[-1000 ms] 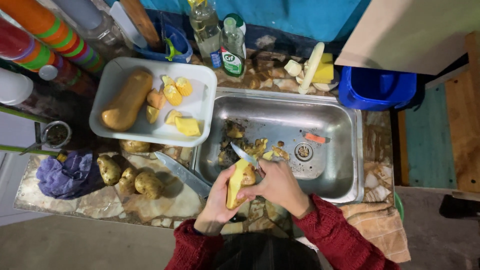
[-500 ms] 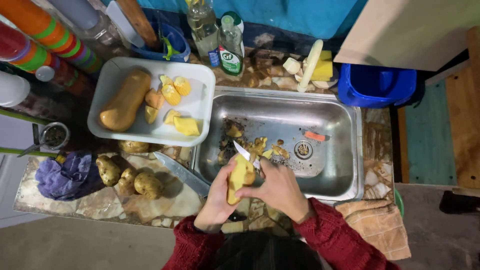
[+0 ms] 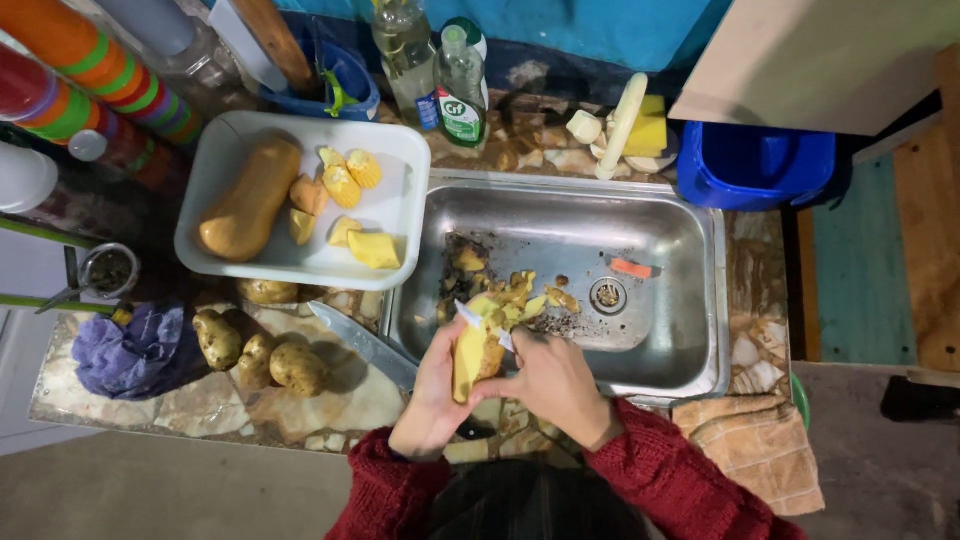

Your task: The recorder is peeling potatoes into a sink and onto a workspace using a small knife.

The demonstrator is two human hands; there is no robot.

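A half-peeled yellow potato [image 3: 468, 358] was held upright over the near left edge of the stainless steel sink [image 3: 690, 300], clamped in the fingers of the left hand [image 3: 432, 400]. A small knife with a pale blade [image 3: 478, 324] was gripped by the right hand [image 3: 552, 385], fingers closed around its handle, blade laid against the potato's top. Yellow-brown peelings [image 3: 520, 295] were piled in the sink basin just beyond the hands, near the drain [image 3: 607, 295]; a small orange scrap [image 3: 632, 268] lay right of the drain. A large kitchen knife [image 3: 365, 345] was laid on the stone-patterned desk [image 3: 200, 410] just left of the sink. Three unpeeled brown potatoes [image 3: 258, 355] were grouped further left, beside a crumpled purple cloth [image 3: 130, 350]. A white rectangular tray [image 3: 400, 200] sat at the far left, holding a butternut squash [image 3: 250, 198] and cut yellow pieces [image 3: 345, 190]. Two dish-soap bottles [image 3: 440, 75] stood behind the sink, a blue plastic tub [image 3: 755, 165] at the far right, and a tan towel [image 3: 760, 450] at the near right. Red knitted sleeves [image 3: 680, 480] were worn on both arms.
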